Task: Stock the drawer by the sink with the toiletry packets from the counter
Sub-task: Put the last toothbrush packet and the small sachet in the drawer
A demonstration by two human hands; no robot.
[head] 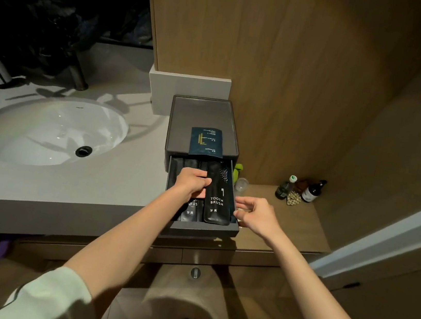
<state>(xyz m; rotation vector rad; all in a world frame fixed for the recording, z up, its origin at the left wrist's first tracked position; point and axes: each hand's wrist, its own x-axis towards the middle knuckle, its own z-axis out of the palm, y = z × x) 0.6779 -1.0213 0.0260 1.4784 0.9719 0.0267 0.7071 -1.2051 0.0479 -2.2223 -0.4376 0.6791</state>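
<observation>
A dark grey drawer box [205, 112] stands on the counter right of the sink, its drawer [205, 229] pulled out toward me. Black toothbrush packets lie lengthwise inside. My left hand [193, 182] reaches into the drawer and pinches the left edge of the rightmost toothbrush packet [217, 201]. A second toothbrush packet [191, 209] lies partly under that hand. My right hand [254, 214] hovers at the drawer's right front corner with fingers apart, holding nothing. A dark blue shower cap packet [206, 142] rests on top of the box, overhanging its front.
The white sink [51, 131] is sunk into the grey counter [64, 187] to the left. Small bottles [297, 189] and a clear cup [241, 184] stand on the lower wooden ledge to the right. A wooden wall panel rises behind the box.
</observation>
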